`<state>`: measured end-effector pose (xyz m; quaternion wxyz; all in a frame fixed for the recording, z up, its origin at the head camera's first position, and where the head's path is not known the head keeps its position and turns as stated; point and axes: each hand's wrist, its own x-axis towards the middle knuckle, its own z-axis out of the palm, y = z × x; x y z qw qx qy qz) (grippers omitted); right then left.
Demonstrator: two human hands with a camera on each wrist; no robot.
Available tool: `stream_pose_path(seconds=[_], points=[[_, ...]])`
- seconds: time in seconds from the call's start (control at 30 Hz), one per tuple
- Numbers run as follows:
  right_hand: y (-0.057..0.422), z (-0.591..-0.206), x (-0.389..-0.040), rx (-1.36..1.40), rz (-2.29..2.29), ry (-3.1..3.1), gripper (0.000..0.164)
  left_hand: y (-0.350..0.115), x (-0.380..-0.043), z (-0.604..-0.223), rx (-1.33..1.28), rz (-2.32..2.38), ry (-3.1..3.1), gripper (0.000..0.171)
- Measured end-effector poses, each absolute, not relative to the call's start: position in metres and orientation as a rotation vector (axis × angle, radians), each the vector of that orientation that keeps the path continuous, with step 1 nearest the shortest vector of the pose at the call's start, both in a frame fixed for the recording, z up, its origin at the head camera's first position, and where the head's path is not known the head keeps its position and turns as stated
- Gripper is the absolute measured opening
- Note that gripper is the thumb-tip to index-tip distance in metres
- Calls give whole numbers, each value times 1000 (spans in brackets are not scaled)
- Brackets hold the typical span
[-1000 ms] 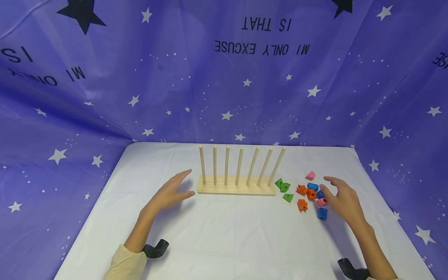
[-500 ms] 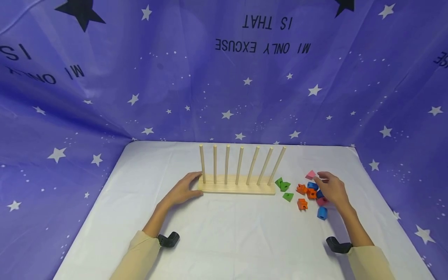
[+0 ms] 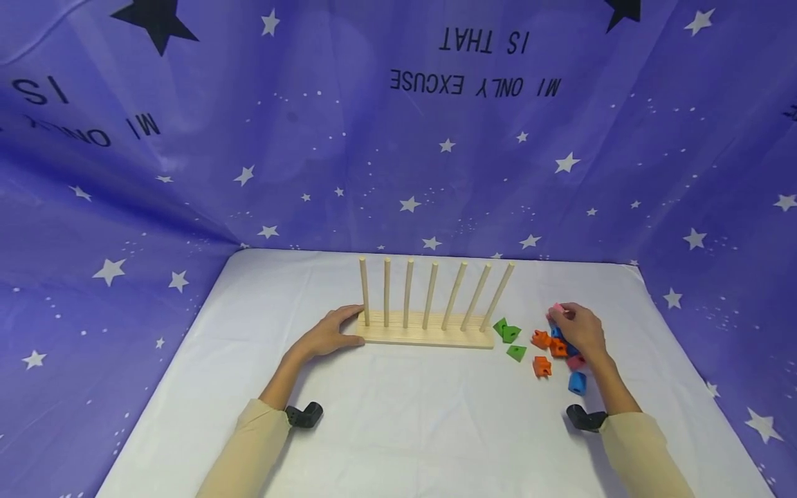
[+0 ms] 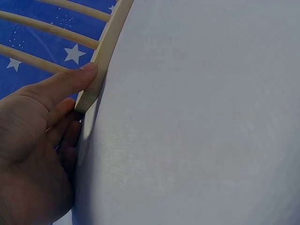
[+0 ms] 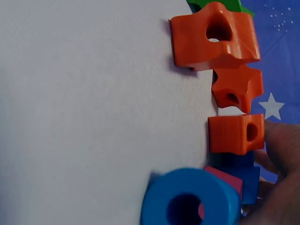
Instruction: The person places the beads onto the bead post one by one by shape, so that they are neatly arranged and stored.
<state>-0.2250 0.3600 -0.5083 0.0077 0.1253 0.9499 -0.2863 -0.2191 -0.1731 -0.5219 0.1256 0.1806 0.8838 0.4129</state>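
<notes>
A wooden peg rack (image 3: 429, 337), a flat base with a row of upright pegs, stands on the white-covered table. My left hand (image 3: 326, 335) grips its left end, thumb along the front edge and fingers behind, as the left wrist view also shows. To the right, my right hand (image 3: 582, 328) pinches a pink bead (image 3: 558, 308) between thumb and fingers. Under and beside that hand lie blue beads (image 3: 577, 383), orange star-shaped beads (image 3: 542, 366) and another pink bead (image 3: 575, 362). The right wrist view shows a large hole through a blue cylinder bead (image 5: 159, 201); the held bead is hidden there.
Several green triangular beads (image 3: 516, 353) lie between the rack's right end and the orange beads. A purple star-printed cloth (image 3: 411, 166) rises behind and at both sides of the white tabletop (image 3: 423, 429).
My left hand has moved right onto the rack's end. My right hand has reached forward and left over the beads and has taken hold of the far pink bead.
</notes>
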Motion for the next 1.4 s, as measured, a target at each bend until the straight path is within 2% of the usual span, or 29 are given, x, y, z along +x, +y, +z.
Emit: stream_pose_path(seconds=[0.4, 0.53, 0.8, 1.0, 1.4], points=[[351, -491, -220, 301, -998, 3068, 47, -169, -218, -520, 526, 1214, 2572, 75], [344, -472, -209, 254, -1128, 3111, 44, -169, -217, -519, 508, 1221, 2569, 75], [314, -421, -180, 93, -1377, 3132, 49, -171, -217, -524, 510, 1198, 2590, 75], [286, -388, -164, -108, -1590, 3158, 44, -172, -216, -524, 501, 1195, 2590, 74], [215, -339, -153, -703, -2032, 2913, 36, -172, -218, -524, 527, 1173, 2601, 75]])
